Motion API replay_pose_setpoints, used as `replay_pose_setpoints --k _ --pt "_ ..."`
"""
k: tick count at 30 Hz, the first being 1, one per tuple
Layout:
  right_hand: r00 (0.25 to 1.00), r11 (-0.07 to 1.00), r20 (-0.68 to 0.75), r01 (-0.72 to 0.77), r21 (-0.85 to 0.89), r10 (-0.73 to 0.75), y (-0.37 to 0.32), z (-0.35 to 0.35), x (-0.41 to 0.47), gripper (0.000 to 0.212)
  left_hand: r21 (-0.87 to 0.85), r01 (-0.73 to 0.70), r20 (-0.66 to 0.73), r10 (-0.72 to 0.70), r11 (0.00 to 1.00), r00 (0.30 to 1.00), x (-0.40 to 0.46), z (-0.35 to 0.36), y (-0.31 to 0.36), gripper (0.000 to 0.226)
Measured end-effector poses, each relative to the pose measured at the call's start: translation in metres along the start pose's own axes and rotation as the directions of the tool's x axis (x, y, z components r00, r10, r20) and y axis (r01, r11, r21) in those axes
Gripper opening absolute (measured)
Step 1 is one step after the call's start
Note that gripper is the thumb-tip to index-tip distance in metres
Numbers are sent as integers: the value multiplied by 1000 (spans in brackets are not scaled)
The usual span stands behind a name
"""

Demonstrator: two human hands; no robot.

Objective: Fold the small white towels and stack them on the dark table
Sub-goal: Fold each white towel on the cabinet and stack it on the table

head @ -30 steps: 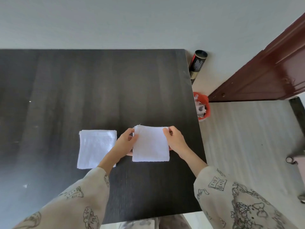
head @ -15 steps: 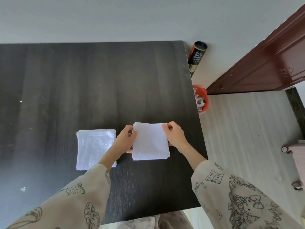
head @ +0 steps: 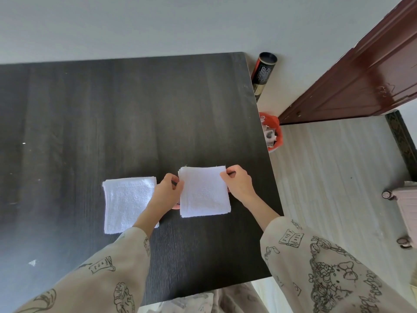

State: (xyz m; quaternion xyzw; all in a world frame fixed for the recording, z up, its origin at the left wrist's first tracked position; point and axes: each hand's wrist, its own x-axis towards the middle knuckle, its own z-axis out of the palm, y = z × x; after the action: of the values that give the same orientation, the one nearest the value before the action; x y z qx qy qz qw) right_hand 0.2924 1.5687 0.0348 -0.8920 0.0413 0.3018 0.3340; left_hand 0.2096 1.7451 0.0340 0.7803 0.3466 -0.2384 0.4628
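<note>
White folded towel [head: 204, 193] sits between both hands on the dark table [head: 112, 120]: left hand [head: 165, 192] and right hand [head: 237, 184] pinch its upper corners. Second folded towel [head: 128, 199] lies just left; two total.

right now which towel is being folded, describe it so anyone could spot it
On the dark table, near its right edge, lies a folded white towel. Unlike the other towel further left, the left hand and right hand pinch its top corners.
</note>
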Motion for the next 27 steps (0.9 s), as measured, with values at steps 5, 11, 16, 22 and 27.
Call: replay_pose_setpoints --k 5,11,16,22,27 --pt "999 999 -48 4 34 -3 1 3 -3 23 -58 -22 -7 22 998 1000 -7 0 -5 18" --pt "997 999 -72 35 29 -33 -1 5 -6 24 -56 -2 2 2 998 1000 -13 -2 -6 27" --pt "999 997 -27 -41 71 43 2 -8 -21 35 -3 -40 -19 40 999 999 -29 -7 -3 30" --pt "995 971 15 -95 218 94 35 -45 -65 34 59 -218 -102 223 974 969 -62 8 20 23" --pt "989 888 -49 -101 449 137 101 -92 -122 21 149 -369 -10 375 917 927 -104 71 55 18"
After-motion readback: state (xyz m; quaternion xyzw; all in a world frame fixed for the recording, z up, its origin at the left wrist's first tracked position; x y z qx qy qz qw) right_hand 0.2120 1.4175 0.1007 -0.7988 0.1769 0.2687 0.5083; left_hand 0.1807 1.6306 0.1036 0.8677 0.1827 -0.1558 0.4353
